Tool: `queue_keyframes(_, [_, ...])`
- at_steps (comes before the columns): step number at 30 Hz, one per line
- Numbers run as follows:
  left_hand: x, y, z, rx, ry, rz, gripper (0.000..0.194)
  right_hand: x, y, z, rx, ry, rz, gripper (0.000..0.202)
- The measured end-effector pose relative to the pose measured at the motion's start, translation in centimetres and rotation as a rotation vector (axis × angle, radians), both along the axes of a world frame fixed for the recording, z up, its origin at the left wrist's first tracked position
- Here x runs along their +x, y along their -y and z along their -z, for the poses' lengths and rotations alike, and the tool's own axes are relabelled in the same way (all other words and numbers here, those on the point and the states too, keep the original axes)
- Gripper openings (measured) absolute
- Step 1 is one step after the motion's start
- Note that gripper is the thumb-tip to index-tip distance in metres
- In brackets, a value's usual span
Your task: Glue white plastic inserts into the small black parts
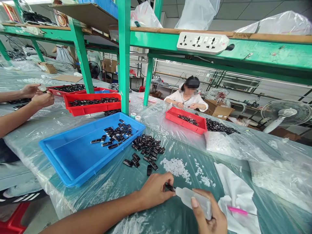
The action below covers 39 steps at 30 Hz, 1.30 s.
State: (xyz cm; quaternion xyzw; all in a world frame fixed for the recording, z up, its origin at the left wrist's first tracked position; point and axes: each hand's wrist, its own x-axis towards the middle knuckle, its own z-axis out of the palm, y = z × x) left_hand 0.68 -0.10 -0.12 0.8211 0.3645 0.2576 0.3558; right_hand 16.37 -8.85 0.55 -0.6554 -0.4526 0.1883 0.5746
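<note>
My left hand point(157, 190) pinches a small black piece point(170, 187) between thumb and fingers. In my right hand point(209, 211) is a translucent white squeeze bottle point(195, 200), its tip touching or very near the black piece. Just beyond my hands lie small white pieces point(176, 167) in a loose spread. A pile of black pieces point(148, 146) sits left of them, beside a blue tray point(80, 162) that holds more black pieces at its far right end. Right of my right hand, a pink-handled tool point(237, 211) rests on a white cloth point(235, 185).
Red trays point(94, 109) of black parts stand behind the blue tray. Across the table point(109, 198), a person sits at another red tray point(186, 125). Another person's hands point(42, 96) are at the left. Plastic bags point(280, 182) lie right; a green post point(124, 65) rises behind.
</note>
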Motion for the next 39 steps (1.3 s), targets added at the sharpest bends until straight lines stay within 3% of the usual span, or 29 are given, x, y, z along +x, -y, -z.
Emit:
queue_keyframes(6, [-0.1, 0.1, -0.4, 0.007, 0.029, 0.082, 0.017, -0.1, 0.0, -0.4, 0.027, -0.028, 0.039, 0.041])
queue_keyframes(13, [-0.2, 0.2, -0.9, 0.044, 0.065, 0.164, 0.025, -0.4, 0.1, -1.3, -0.083, -0.078, 0.047, 0.043])
queue_keyframes(28, [-0.2, -0.1, -0.4, 0.013, 0.022, 0.056, 0.026, 0.2, -0.4, -1.1, -0.096, -0.093, -0.022, 0.043])
queue_keyframes(39, [-0.2, -0.1, -0.6, -0.015, 0.064, 0.058, 0.021, 0.1, -0.3, -1.0, -0.067, -0.108, -0.013, 0.04])
